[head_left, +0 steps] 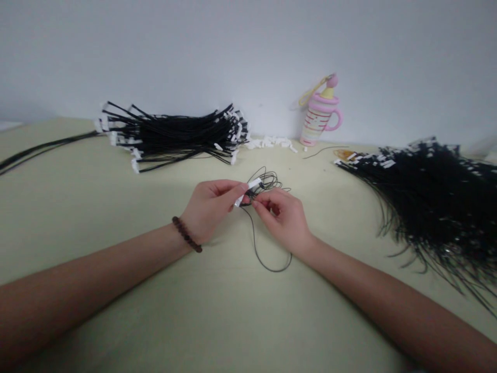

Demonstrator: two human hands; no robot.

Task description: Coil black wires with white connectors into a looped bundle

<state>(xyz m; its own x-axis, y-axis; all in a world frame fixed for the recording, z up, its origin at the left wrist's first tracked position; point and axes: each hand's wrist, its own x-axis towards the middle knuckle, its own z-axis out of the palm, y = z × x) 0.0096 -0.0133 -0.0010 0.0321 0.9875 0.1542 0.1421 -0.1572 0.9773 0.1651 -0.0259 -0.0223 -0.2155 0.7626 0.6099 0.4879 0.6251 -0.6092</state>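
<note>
Near the middle of the view, my left hand [215, 207] pinches a long white connector [254, 183] between thumb and fingers; the connector lies at a slant. Thin black wires [272, 180] run from it in loose loops behind my fingers, and one long loop hangs down onto the table in front. My right hand [282, 215] is closed, thumb and forefinger pressed together on the black wires just right of the connector. What exactly sits between the right fingertips is too small to make out. A brown bead bracelet is on my left wrist.
A bundle of black cables [174, 132] with white ends lies back left. Small white pieces [272, 142] are scattered along the wall beside a pink and white cup-shaped object [319, 118]. A big heap of black wires [438, 202] covers the right side of the pale table [155, 311].
</note>
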